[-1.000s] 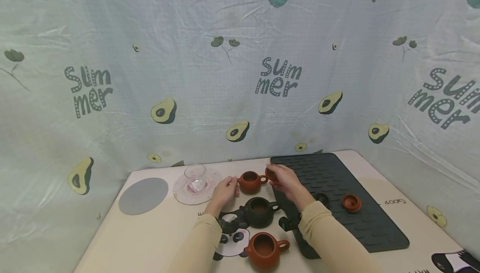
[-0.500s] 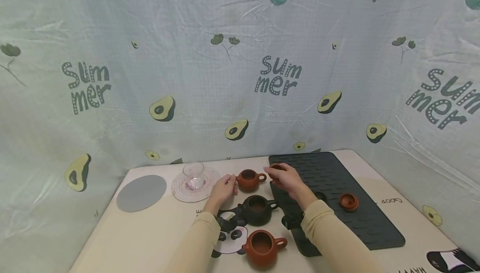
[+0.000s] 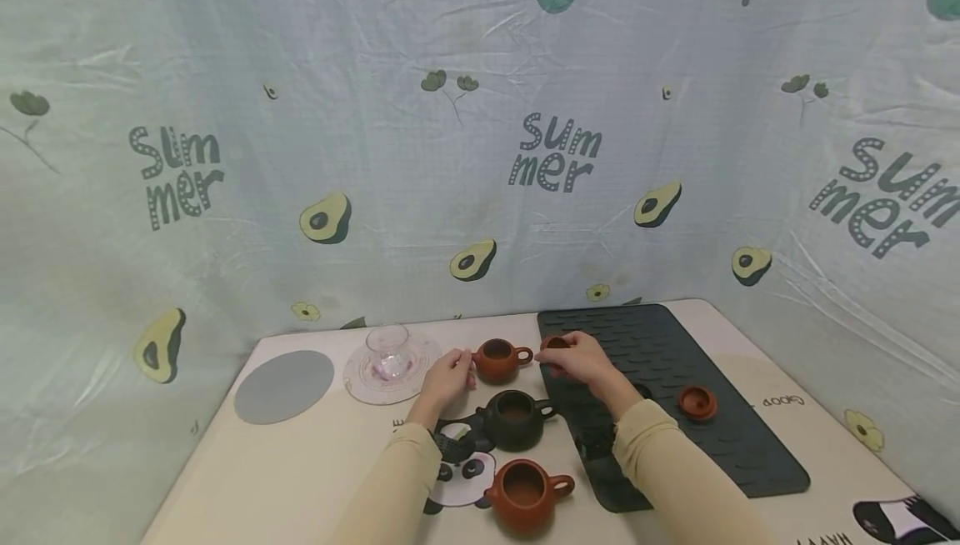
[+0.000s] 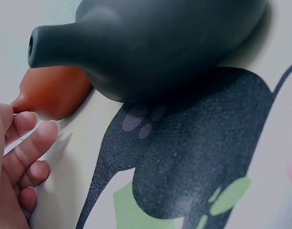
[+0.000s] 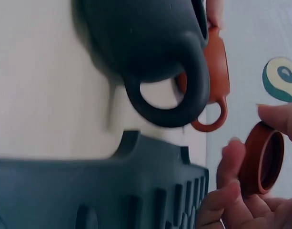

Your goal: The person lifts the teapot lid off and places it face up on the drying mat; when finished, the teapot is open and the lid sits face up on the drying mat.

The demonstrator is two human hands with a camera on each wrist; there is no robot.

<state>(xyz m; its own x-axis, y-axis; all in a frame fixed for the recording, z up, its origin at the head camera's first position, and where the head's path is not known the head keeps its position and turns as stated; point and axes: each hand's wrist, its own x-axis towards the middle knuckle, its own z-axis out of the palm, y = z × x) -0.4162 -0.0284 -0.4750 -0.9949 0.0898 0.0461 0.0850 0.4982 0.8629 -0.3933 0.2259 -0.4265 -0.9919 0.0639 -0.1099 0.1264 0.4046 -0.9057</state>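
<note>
In the head view, a small reddish-brown teapot (image 3: 498, 360) stands lidless at the back of the table. My left hand (image 3: 448, 378) pinches its spout between thumb and index finger; the other fingers are loosely bent. To the right of its handle, my right hand (image 3: 581, 362) holds a small reddish-brown teapot lid (image 5: 264, 160), with the hollow underside showing in the right wrist view. A black teapot (image 3: 514, 420) stands nearer, its open top showing. Nearest is another reddish-brown teapot (image 3: 525, 497), also lidless, with its handle to the right.
A dark ridged mat (image 3: 720, 428) lies on the right, bearing a reddish-brown lid (image 3: 697, 403) and a black lid mostly hidden by my right arm. A clear glass (image 3: 388, 352) stands on a patterned round mat (image 3: 360, 387) at the back left, beside a grey oval (image 3: 283, 388).
My right hand has drawn the lid slightly to the right, away from the far teapot's handle, and the lid's tilt has changed. My left hand has stayed on the spout.
</note>
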